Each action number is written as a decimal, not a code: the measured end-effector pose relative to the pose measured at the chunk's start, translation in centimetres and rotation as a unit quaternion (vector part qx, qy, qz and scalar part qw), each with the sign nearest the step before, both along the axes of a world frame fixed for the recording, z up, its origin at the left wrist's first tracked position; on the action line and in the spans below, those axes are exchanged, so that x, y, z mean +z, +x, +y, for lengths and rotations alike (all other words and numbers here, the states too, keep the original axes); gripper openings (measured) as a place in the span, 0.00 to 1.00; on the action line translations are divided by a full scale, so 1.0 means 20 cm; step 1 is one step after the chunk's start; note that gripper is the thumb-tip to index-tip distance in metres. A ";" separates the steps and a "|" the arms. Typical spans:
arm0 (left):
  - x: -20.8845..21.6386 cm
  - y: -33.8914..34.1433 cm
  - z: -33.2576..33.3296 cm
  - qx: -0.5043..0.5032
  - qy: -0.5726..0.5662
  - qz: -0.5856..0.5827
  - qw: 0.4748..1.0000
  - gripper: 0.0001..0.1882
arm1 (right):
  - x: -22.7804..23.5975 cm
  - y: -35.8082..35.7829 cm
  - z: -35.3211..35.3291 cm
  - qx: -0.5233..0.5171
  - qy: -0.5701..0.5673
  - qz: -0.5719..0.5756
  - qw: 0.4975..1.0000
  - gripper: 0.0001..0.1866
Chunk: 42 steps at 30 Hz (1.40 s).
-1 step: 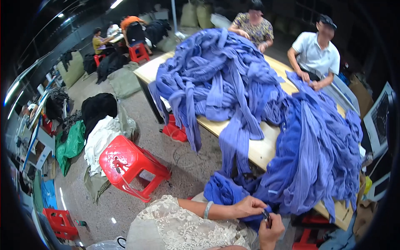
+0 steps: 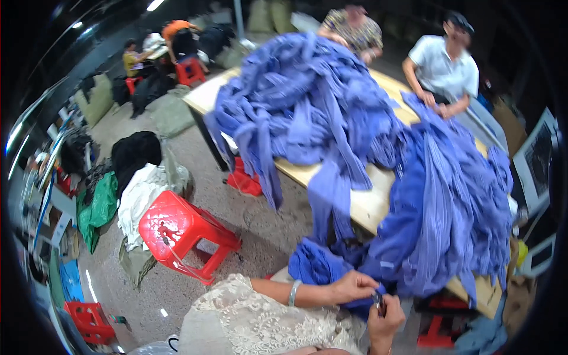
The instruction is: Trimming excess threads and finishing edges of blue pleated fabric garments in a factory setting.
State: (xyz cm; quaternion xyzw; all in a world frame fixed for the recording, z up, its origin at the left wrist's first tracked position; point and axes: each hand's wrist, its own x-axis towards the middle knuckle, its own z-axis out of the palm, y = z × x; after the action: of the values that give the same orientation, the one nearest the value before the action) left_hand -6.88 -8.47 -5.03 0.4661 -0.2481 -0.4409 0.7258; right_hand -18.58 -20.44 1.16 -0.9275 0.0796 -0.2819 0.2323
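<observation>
My left hand, with a pale bangle at its wrist, pinches the edge of a blue knit garment over my lap. Close beside it, my right hand is closed around a small dark metal tool that looks like thread snips. The tool's tip points up toward the left fingertips, by the cloth. How its blades stand is too small to tell. Part of the garment lies hidden beneath my left hand and forearm.
A wooden table bears a large heap of blue garments and a nearer one, some hanging over its edge. Two people work across it. A red stool stands left, beside white cloth and a green bag.
The whole view has shifted slightly, so the table and heaps sit a little higher and further left. Both hands keep almost the same place and grip.
</observation>
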 end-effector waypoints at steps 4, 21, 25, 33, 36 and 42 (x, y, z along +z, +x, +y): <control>0.15 0.04 0.10 0.010 0.084 0.085 0.993 0.11 | 0.08 0.07 0.05 0.046 0.038 -0.001 0.998 0.11; 0.17 0.10 0.20 0.022 -0.018 0.214 0.976 0.13 | 0.16 0.05 0.03 0.067 0.079 0.058 0.993 0.20; 0.17 0.10 0.20 0.025 -0.031 0.214 0.976 0.13 | 0.14 0.08 0.04 0.077 -0.002 0.036 0.996 0.19; 0.21 0.12 0.16 0.015 0.018 0.164 0.986 0.14 | 0.16 0.07 0.03 0.021 0.108 0.001 0.994 0.15; 0.21 0.13 0.19 0.036 0.042 0.043 0.998 0.13 | 0.18 0.07 0.04 0.053 0.354 0.076 0.931 0.28; 0.27 0.12 0.19 -0.021 0.012 -0.045 0.999 0.09 | 0.05 0.08 -0.01 0.109 0.422 0.114 0.893 0.11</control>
State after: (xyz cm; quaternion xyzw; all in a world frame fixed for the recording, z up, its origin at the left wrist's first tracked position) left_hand -4.45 -4.76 0.34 0.4887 -0.2852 -0.4379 0.6986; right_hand -16.92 -20.61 2.18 -0.7711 0.1149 -0.0873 0.6202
